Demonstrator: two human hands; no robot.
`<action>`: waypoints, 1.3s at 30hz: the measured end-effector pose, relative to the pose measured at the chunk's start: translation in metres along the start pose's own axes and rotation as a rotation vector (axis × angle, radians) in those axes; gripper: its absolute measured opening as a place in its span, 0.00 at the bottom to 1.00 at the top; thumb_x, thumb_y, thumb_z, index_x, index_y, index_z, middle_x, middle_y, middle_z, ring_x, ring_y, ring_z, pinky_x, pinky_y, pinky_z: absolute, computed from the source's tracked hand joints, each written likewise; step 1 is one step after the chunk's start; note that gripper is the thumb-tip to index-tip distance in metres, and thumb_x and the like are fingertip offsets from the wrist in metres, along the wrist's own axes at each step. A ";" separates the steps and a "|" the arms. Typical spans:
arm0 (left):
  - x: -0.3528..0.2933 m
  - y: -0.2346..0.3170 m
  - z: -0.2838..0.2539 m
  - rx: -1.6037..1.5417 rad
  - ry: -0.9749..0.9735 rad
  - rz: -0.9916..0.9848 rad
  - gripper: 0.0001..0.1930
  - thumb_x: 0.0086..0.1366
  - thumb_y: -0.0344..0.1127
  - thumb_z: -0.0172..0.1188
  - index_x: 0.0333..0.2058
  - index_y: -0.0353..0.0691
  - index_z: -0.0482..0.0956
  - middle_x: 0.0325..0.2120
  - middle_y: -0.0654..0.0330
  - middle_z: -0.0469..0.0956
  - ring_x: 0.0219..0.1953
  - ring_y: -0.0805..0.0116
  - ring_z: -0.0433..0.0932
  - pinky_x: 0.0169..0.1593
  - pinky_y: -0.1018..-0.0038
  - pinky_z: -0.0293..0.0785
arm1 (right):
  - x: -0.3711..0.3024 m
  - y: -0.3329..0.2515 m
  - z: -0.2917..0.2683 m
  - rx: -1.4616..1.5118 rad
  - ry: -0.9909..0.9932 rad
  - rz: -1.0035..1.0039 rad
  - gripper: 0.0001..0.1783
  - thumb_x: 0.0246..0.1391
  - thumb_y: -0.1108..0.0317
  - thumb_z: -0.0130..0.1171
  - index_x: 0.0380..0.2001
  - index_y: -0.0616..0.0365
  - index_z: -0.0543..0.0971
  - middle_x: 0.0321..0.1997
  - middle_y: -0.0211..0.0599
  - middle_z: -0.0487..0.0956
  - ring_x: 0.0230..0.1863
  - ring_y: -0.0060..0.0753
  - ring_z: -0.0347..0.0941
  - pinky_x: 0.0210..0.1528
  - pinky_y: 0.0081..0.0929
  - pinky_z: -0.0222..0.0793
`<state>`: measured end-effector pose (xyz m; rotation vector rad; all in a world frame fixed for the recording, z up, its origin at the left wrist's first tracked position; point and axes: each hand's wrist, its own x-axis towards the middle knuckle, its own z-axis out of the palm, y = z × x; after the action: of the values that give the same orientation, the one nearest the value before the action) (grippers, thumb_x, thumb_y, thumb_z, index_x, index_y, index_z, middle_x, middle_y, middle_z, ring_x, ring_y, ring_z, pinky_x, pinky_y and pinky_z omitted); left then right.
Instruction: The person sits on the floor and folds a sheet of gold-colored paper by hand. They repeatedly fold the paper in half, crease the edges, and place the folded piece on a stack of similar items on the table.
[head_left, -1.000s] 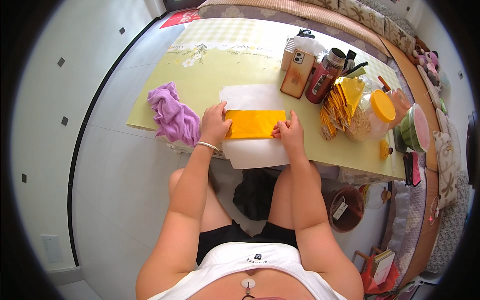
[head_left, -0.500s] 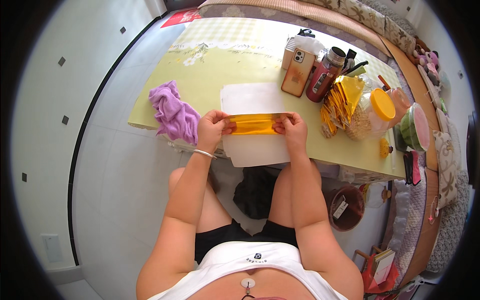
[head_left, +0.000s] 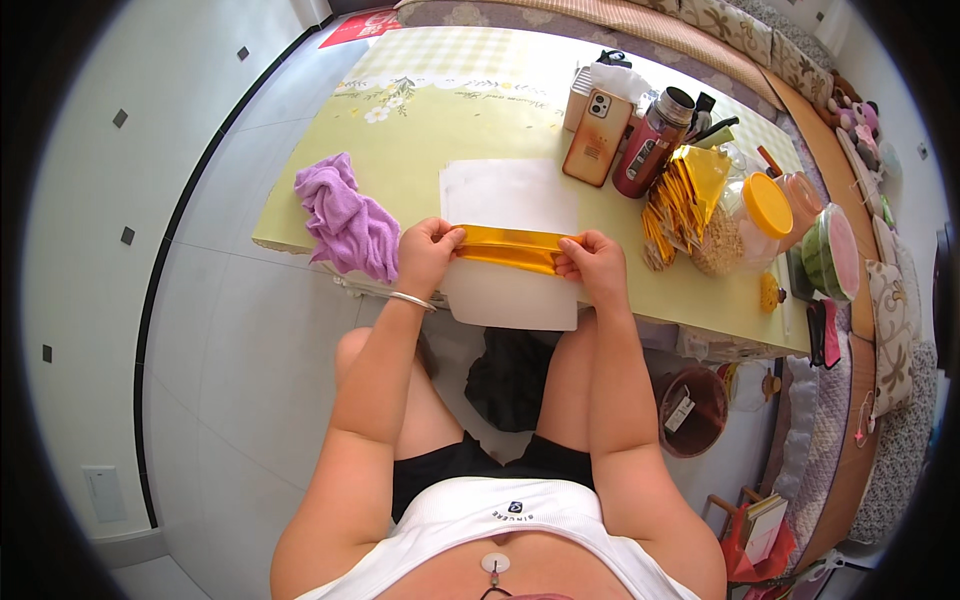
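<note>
While my left hand (head_left: 428,255) and right hand (head_left: 592,264) pinch the gold foil strip (head_left: 508,247) taut over the white board (head_left: 510,245): risks, judged — foil tearing, crease skewing from uneven pull.

The folded gold sheet (head_left: 510,248) looks like glossy foil paper; the white board (head_left: 510,190) beneath is smooth and matt; the purple cloth (head_left: 345,220) soft and crumpled; the tabletop (head_left: 440,120) has slick yellow-green oilcloth.

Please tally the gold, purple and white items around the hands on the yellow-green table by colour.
Gold: 2, the folded gold foil sheet and the stack of gold foil sheets
Purple: 1, the crumpled purple cloth
White: 1, the white rectangular board
Total: 4
</note>
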<state>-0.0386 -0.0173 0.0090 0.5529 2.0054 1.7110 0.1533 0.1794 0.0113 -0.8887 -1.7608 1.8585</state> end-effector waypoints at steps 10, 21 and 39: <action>0.001 -0.007 -0.007 0.490 0.013 0.280 0.12 0.56 0.35 0.71 0.24 0.32 0.80 0.29 0.54 0.77 0.32 0.58 0.76 0.38 0.65 0.74 | -0.013 -0.017 0.007 -0.061 0.056 0.109 0.11 0.65 0.66 0.61 0.35 0.65 0.81 0.25 0.35 0.83 0.21 0.21 0.78 0.26 0.18 0.73; 0.001 -0.006 -0.006 0.564 0.031 0.317 0.11 0.54 0.33 0.72 0.22 0.32 0.79 0.29 0.55 0.78 0.31 0.60 0.77 0.37 0.66 0.74 | -0.012 0.006 0.009 -0.241 0.117 -0.081 0.13 0.63 0.62 0.62 0.32 0.63 0.82 0.25 0.34 0.83 0.25 0.23 0.78 0.30 0.23 0.73; -0.005 -0.002 -0.009 0.647 0.044 0.402 0.10 0.55 0.31 0.70 0.22 0.31 0.79 0.30 0.52 0.78 0.37 0.54 0.77 0.41 0.63 0.74 | -0.028 -0.010 0.020 -0.798 0.126 -0.058 0.20 0.55 0.50 0.64 0.24 0.55 0.86 0.21 0.40 0.81 0.25 0.43 0.77 0.32 0.40 0.71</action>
<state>-0.0403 -0.0278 0.0085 1.2054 2.6125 1.2319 0.1582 0.1470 0.0255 -1.1633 -2.4385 0.9981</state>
